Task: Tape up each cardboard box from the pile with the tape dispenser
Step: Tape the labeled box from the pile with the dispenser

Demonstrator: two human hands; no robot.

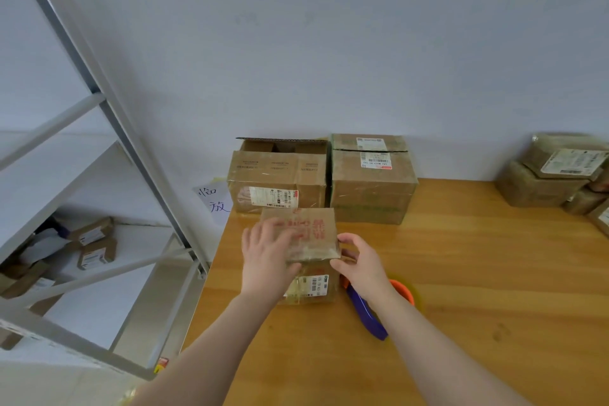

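Observation:
A small cardboard box (pixel 313 231) with red print on its top and a white label on its near side stands on the wooden table (pixel 461 273). My left hand (pixel 268 252) lies flat on the box's top left, blurred by motion. My right hand (pixel 361 260) pinches the box's near right corner between thumb and fingers. The tape dispenser (pixel 369 316), with a purple handle and an orange roll holder, lies on the table just right of the box, partly hidden under my right wrist.
Two larger cardboard boxes, one with open flaps (pixel 278 181) and one closed (pixel 370 178), stand against the wall behind. Wrapped parcels (pixel 553 171) are piled at the far right. A grey metal shelf (pixel 99 175) with small boxes stands left of the table.

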